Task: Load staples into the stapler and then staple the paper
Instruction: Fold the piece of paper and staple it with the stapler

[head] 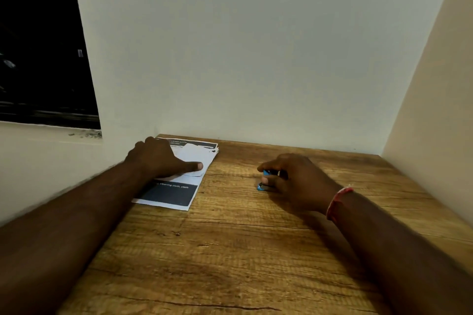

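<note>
A stack of printed paper (179,194) with dark bands lies at the table's far left corner, against the wall. My left hand (156,158) rests flat on top of it, thumb stretched out to the right, holding nothing. To the right, a small blue stapler (263,180) sits on the wood, mostly hidden under my right hand (294,181), whose fingers are curled around it. Only its blue front tip and a bit of metal show. No loose staples are visible.
The wooden table (230,250) stretches toward me. A white wall (256,59) closes the back, a cream wall (435,110) the right side. A dark window (38,46) with a ledge is at the left. A red thread band (337,202) circles my right wrist.
</note>
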